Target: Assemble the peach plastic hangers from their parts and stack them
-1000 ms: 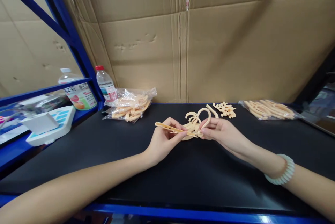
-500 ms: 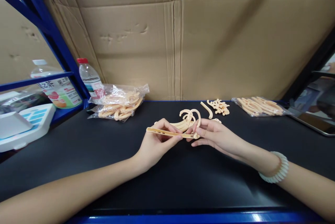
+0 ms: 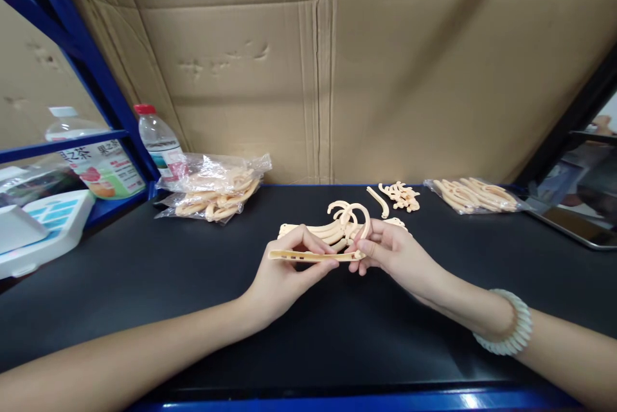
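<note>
A long, flat beige plastic hanger arm with small slots along its edge lies level between my hands. My left hand pinches its middle between thumb and fingers. At its right end, my right hand grips the base of a curved beige hanger hook, which stands upright where it meets the arm. My fingers partly hide that joint. Just behind, on the black table, lies a pile of similar beige hangers with their hooks raised, partly covered by my hands.
Loose small hooks and a single beige piece lie at the back. Bagged beige parts sit at left and right. Bottles, a white-and-blue device and a tablet-like object stand at the sides.
The hanger arm's right end has come slightly lower and nearer, and the arm is more level. My right fingers have curled in tighter around the hook's base. The view has shifted slightly.
</note>
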### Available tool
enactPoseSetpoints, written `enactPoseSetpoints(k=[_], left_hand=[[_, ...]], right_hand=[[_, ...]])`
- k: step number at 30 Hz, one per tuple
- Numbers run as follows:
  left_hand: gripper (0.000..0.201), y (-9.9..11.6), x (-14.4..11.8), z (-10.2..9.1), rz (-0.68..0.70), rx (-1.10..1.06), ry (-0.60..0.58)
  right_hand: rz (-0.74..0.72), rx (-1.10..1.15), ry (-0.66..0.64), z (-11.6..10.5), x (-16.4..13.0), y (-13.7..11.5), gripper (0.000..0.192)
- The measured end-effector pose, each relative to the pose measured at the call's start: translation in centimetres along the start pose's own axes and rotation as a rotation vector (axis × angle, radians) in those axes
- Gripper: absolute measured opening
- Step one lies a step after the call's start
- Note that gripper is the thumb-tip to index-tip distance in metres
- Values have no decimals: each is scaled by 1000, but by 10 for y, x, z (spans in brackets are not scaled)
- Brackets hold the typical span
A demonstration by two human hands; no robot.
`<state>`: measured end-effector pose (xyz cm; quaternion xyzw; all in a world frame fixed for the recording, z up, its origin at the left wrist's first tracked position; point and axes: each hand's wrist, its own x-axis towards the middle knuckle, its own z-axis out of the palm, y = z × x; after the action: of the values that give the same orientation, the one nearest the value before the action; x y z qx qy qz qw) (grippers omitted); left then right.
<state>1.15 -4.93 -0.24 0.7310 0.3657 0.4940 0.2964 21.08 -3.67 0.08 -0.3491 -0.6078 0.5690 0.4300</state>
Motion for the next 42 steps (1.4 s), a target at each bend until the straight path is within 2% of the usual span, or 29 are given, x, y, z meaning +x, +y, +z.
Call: enactPoseSetpoints(k=[9, 18, 23, 25, 27, 29, 32, 33, 35, 37, 40, 42], left_hand=[[21, 5, -2, 3, -126, -70, -7], [26, 7, 5, 8, -340, -333, 43], [32, 6, 2, 13, -384, -449, -84], [32, 5, 1, 14, -408, -473, -95], [32, 4, 1, 13, -437, -479, -67], [33, 3, 1, 12, -458, -481, -41], [32, 2, 2, 12, -462, -474, -29], [31, 2, 1, 12, -465, -470, -34], [31, 2, 2, 12, -483, -476, -40], [30, 2, 2, 12, -498, -504, -43], [28, 2, 2, 12, -494, -556, -33], [25, 3, 3, 12, -496, -558, -28]], right_hand=[[-81, -111, 62, 4, -2, 2, 18], [-81, -72, -16, 8, -3, -2, 26], [-17, -19, -30, 11, -4, -1, 28], [17, -32, -66, 8, -1, -4, 28], [37, -76, -94, -4, 4, -11, 28], [-10, -204, -45, -26, 13, -18, 30], [-250, -657, 182, -74, 30, -22, 19], [-325, -827, 183, -90, 35, -20, 17], [-421, -1099, 93, -117, 44, -15, 21], [-433, -1231, -28, -132, 51, -7, 25], [-394, -1285, -142, -137, 58, 2, 22], [-394, -1264, -135, -133, 60, 4, 16]])
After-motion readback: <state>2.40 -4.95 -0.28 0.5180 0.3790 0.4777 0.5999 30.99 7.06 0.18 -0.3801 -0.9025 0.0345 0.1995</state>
